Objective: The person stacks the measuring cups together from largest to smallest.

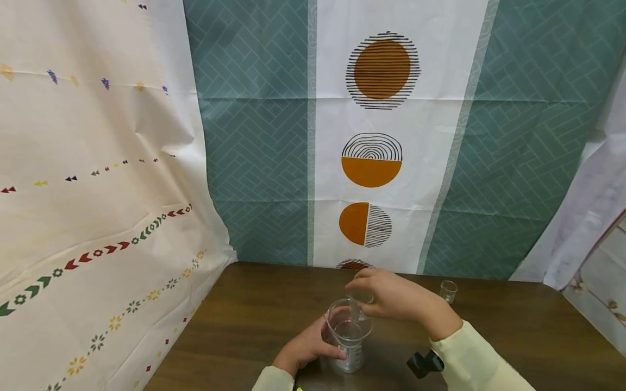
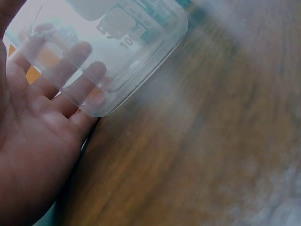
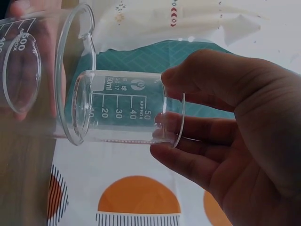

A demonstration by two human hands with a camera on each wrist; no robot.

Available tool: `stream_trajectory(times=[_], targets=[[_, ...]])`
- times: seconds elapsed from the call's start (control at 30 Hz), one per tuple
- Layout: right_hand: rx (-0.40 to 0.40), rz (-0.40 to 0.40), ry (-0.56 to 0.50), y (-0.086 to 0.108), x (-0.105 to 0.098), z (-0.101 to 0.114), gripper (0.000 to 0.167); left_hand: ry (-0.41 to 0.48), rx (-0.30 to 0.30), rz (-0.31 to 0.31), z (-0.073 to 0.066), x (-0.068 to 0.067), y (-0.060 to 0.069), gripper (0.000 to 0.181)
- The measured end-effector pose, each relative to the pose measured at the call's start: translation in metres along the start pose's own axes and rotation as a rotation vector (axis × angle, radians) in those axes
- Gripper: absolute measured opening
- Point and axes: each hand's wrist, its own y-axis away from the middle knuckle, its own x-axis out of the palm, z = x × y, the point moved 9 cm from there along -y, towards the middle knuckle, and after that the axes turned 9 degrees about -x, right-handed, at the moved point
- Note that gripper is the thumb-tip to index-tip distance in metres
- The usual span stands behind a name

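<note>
A large clear glass beaker (image 1: 353, 355) marked 500 stands upright on the table. My left hand (image 1: 309, 343) grips its side, fingers wrapped behind the glass in the left wrist view. Inside it shows a smaller round glass rim (image 3: 21, 73), apparently another beaker nested there. A small 50 ml beaker (image 3: 123, 107) hangs from my right hand (image 1: 398, 296), whose thumb and fingers pinch it near the rim. The base of this small beaker is at the large beaker's mouth, partly within it; whether the glasses touch I cannot tell.
Another small glass beaker (image 1: 448, 291) stands at the back right of the brown wooden table (image 1: 264, 293). Patterned cloths hang behind the table and along both sides. A black device (image 1: 424, 364) sits by the right wrist.
</note>
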Motion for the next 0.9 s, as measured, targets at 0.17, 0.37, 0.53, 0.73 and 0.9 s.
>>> stream_trajectory(times=[0.17, 0.37, 0.53, 0.73, 0.9], targets=[[0.009, 0.012, -0.010, -0.002, 0.003, 0.000, 0.033, 0.009, 0.025, 0.013, -0.003, 0.002, 0.000, 0.083], [0.004, 0.014, -0.016, -0.004, 0.007, 0.001, 0.033, -0.017, 0.011, -0.014, -0.001, -0.001, 0.000, 0.082], [-0.006, 0.007, -0.011, -0.004, 0.010, 0.002, 0.032, -0.033, 0.002, -0.027, 0.001, -0.002, 0.000, 0.081], [-0.022, 0.005, -0.015, -0.006, 0.013, 0.004, 0.032, -0.030, -0.012, -0.036, 0.002, -0.002, 0.001, 0.083], [-0.026, 0.010, -0.029, -0.007, 0.013, 0.005, 0.032, -0.048, -0.020, -0.044, 0.000, -0.004, 0.002, 0.082]])
